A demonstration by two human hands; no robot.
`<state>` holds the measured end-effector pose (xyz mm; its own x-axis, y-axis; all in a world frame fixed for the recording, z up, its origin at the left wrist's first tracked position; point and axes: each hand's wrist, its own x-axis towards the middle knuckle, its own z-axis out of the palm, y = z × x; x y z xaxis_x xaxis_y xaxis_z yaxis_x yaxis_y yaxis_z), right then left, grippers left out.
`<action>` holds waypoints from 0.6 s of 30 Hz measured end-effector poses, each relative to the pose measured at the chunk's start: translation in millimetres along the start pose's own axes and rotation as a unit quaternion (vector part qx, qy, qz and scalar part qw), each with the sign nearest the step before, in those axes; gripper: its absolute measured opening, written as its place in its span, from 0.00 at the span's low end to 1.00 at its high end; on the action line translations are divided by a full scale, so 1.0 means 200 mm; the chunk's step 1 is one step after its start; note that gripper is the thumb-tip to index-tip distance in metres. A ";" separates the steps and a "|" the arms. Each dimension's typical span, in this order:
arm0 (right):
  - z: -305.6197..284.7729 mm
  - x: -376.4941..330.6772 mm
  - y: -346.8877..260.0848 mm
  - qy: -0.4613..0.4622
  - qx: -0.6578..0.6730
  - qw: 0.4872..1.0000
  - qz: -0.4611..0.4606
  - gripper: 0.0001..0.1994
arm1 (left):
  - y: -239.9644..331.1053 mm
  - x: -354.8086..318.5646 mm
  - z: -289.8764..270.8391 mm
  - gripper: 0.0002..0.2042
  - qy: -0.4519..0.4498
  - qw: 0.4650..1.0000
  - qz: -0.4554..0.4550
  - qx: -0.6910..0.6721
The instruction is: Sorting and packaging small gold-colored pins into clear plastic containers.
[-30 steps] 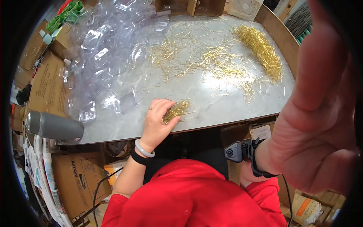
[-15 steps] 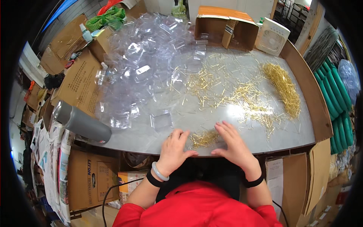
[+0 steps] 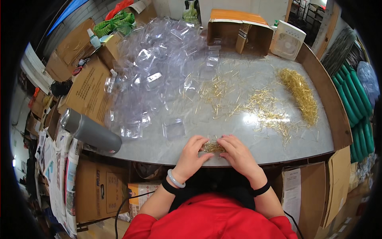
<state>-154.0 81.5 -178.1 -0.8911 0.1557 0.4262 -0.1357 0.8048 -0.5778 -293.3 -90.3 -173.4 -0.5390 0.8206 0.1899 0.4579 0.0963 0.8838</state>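
One fan (image 3: 287, 39), one flask (image 3: 90, 130) (grey), two hands (image 3: 193, 154).

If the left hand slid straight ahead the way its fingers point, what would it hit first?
The left hand points up and right across the table, so it would likely meet the small bunch of gold pins at its fingertips first, with the right hand just beyond.

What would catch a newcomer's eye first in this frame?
Both hands, left hand and right hand, gather a small bunch of gold pins at the table's near edge. Behind lie a heap of clear plastic boxes at left and a thick gold pin pile at right.
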 end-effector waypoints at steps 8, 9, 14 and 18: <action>-0.03 -0.01 -0.02 -0.006 0.003 1.000 -0.016 0.27 | -0.03 -0.01 0.10 0.39 0.014 0.964 0.128 0.231; -0.04 -0.01 -0.03 -0.001 0.019 1.000 -0.013 0.30 | -0.03 0.00 0.10 0.39 0.014 0.965 0.128 0.231; -0.02 -0.16 -0.02 0.084 0.120 0.979 0.139 0.37 | -0.03 0.05 0.15 0.34 -0.027 0.961 0.161 0.224; 0.09 -0.18 -0.09 0.134 0.032 0.975 0.172 0.38 | -0.01 0.08 0.19 0.30 -0.038 0.962 0.176 0.205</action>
<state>-128.0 50.7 -196.1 -0.7446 0.5617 0.3606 0.1175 0.6420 -0.7576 -275.8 -56.1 -189.4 -0.2527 0.8805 0.4010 0.8519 0.0060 0.5237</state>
